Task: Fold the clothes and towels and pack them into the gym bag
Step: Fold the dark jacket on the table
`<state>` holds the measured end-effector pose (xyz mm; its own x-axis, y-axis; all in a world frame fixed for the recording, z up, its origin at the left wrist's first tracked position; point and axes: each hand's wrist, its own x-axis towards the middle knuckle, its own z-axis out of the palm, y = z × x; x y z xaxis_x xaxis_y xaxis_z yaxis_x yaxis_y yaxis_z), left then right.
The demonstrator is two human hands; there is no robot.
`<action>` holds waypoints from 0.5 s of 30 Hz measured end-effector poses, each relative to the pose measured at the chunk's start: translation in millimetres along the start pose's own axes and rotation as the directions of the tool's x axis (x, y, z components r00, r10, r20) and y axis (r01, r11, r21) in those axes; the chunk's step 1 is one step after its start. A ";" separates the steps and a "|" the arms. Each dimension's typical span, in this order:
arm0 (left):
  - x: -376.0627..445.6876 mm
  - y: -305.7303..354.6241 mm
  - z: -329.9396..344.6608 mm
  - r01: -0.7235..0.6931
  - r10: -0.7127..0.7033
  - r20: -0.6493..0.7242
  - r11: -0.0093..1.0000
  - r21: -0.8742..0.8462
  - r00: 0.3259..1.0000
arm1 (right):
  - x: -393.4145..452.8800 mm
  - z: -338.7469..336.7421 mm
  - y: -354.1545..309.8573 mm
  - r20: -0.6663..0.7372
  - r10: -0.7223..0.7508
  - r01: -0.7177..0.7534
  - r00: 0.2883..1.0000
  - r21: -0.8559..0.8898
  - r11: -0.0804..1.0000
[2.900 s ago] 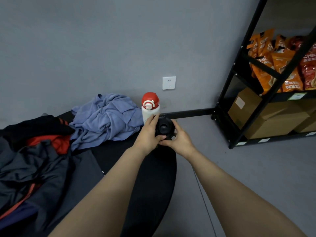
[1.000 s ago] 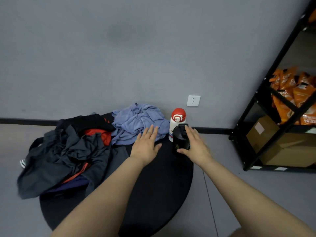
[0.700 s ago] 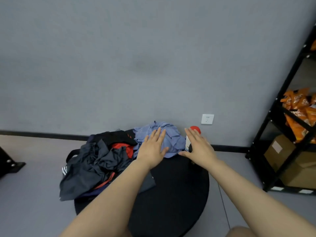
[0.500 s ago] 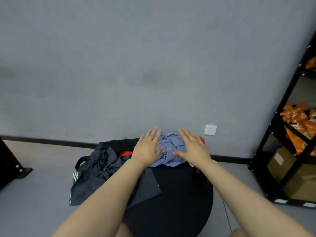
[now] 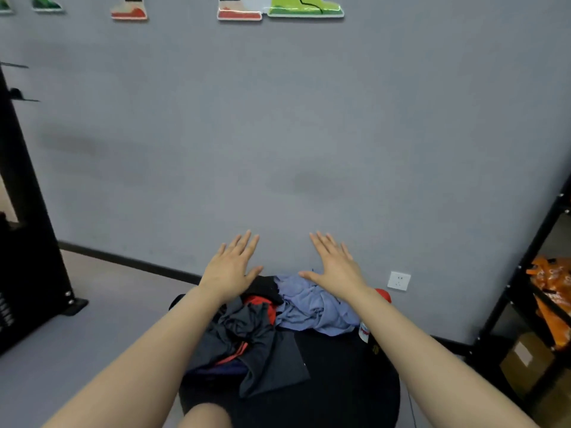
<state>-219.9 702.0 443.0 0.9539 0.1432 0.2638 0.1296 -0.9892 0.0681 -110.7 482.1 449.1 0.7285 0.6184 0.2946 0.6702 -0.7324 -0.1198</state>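
Note:
A crumpled blue towel lies at the back of a round black table. To its left sits a heap of dark grey, black and red clothes. My left hand and my right hand are stretched out flat above the pile, palms down, fingers spread, holding nothing. No gym bag can be told apart from the dark heap.
A white bottle with a red cap and a black bottle stand behind my right forearm, mostly hidden. A black shelf rack with orange snack bags and cardboard boxes is at the right. A black stand is at the left.
My right hand let go of the black bottle, and both hands rose with fingers spread above the clothes. The view tilted up and back, showing more wall.

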 end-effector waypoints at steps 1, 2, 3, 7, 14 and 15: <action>-6.3 -6.7 -2.4 0.013 -0.013 -0.008 1.000 0.002 1.000 | 2.0 -0.4 -5.9 0.009 -0.020 0.020 1.000 -0.005 1.000; -12.6 -12.7 -3.8 0.026 -0.026 -0.012 1.000 0.003 1.000 | 3.5 0.1 -11.9 0.019 -0.040 0.040 0.999 -0.008 0.999; -18.7 -18.6 -4.7 0.039 -0.039 -0.007 0.999 0.004 0.999 | 4.6 1.8 -18.0 0.033 -0.059 0.059 0.998 -0.009 0.998; -43.8 -42.2 -1.8 0.113 -0.113 0.033 0.994 0.011 0.993 | 8.9 17.7 -40.5 0.093 -0.139 0.142 0.986 -0.021 0.990; -70.6 -81.0 18.5 0.198 -0.198 0.098 0.980 0.010 0.975 | 21.8 59.2 -71.2 0.192 -0.213 0.219 0.958 -0.012 0.976; -71.0 -86.1 22.7 0.204 -0.203 0.108 0.979 0.005 0.973 | 24.6 66.6 -74.4 0.202 -0.219 0.226 0.955 -0.012 0.974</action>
<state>-292.6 776.3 396.6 0.9310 0.3372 0.1393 0.3228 -0.9393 0.1161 -133.2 570.8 402.1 0.5775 0.8082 0.1158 0.8157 -0.5772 -0.0389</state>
